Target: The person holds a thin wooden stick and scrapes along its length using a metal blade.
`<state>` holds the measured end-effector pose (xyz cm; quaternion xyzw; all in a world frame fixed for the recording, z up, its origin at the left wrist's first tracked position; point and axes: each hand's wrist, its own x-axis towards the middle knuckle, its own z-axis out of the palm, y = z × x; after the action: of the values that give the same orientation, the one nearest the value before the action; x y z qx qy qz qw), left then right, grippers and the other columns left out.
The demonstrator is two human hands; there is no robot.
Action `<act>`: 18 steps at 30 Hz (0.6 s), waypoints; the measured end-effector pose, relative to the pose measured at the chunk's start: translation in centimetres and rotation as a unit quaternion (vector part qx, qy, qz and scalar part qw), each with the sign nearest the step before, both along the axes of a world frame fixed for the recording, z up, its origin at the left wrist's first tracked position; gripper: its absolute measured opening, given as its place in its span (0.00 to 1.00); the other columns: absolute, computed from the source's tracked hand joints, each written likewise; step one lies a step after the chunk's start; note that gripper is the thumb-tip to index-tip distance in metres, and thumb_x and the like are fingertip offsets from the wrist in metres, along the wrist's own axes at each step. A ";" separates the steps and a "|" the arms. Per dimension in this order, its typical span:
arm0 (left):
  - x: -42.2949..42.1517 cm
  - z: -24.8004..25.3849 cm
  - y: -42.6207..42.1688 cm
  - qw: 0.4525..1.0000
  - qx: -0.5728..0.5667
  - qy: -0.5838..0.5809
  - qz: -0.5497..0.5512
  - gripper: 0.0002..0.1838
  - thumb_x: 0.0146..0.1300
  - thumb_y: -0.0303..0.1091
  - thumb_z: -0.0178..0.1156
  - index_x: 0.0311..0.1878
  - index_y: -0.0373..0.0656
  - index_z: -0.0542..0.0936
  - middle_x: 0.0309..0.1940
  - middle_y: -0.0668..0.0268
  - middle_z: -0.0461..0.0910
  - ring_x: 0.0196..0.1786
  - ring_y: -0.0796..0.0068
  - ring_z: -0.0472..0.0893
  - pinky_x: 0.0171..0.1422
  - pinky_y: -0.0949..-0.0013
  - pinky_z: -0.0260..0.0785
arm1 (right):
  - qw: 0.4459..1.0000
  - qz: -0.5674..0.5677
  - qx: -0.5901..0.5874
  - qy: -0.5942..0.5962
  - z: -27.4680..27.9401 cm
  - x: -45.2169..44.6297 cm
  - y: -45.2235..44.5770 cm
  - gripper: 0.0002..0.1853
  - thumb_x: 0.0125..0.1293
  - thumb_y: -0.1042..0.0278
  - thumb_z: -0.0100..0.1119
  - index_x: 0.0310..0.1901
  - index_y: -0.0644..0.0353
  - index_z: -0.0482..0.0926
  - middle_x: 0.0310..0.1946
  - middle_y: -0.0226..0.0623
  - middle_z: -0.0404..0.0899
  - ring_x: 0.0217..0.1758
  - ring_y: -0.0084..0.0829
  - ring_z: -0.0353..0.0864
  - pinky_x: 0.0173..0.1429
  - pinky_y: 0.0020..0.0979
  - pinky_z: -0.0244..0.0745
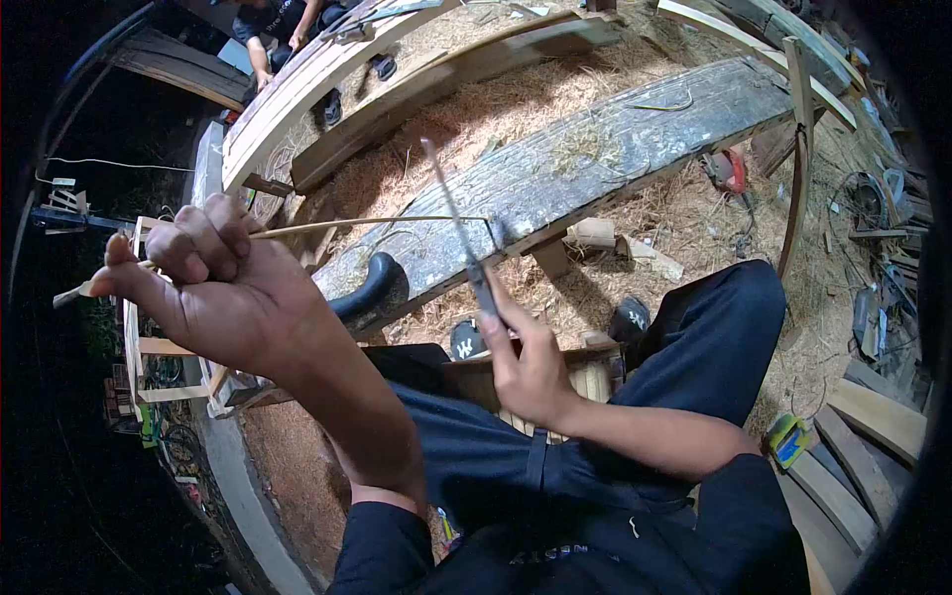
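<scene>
A thin, pale strip of wood or bamboo (367,221) is gripped in my left hand (223,263), raised at the left with its fingers curled. One end pokes out past the thumb; the other reaches right, over the bench, to the blade. My right hand (533,372) is wrapped round the dark handle of a knife (451,203), whose narrow, blurred blade points up and away. Blade and strip cross in view; whether they touch I cannot tell. Below them is a worn plank bench (540,188), with a curved black handle-like piece (372,288) at its near end.
Thin shavings (585,149) lie on the bench, and more cover the ground. A red power tool (729,172) sits beyond the bench at right. Planks (843,476) are stacked at lower right, near a yellow-green item (788,441). Another person (278,35) works at upper left.
</scene>
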<state>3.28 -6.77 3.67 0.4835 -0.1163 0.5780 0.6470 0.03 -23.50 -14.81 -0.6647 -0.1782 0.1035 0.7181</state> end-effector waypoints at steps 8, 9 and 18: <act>0.9 0.1 -1.2 0.999 0.019 -0.004 0.033 0.19 0.78 0.50 0.53 0.56 0.45 0.76 0.19 0.76 0.55 0.22 0.83 0.53 0.29 0.70 0.49 | 1.000 0.007 0.013 0.003 -0.2 0.8 0.1 0.27 0.78 0.68 0.48 0.74 0.68 0.62 0.32 0.48 0.80 0.33 0.29 0.79 0.44 0.34 0.75; 1.0 -0.1 -1.2 0.999 0.019 -0.005 0.041 0.18 0.78 0.50 0.53 0.56 0.45 0.76 0.19 0.76 0.55 0.22 0.82 0.53 0.29 0.70 0.50 | 0.999 0.024 0.023 0.021 0.4 0.8 -0.3 0.26 0.79 0.67 0.48 0.74 0.68 0.63 0.35 0.52 0.81 0.34 0.31 0.80 0.45 0.35 0.76; 0.8 -0.1 0.4 1.000 0.005 0.000 0.002 0.16 0.74 0.45 0.59 0.53 0.43 0.76 0.21 0.75 0.54 0.24 0.79 0.53 0.32 0.68 0.50 | 0.999 0.016 0.019 -0.032 0.6 1.2 -0.3 0.26 0.79 0.64 0.49 0.73 0.69 0.64 0.48 0.64 0.82 0.49 0.46 0.87 0.55 0.39 0.77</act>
<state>4.08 -6.39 3.55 0.4868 -0.1181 0.5791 0.6432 1.19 -23.75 -14.18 -0.6511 -0.2137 0.0902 0.7227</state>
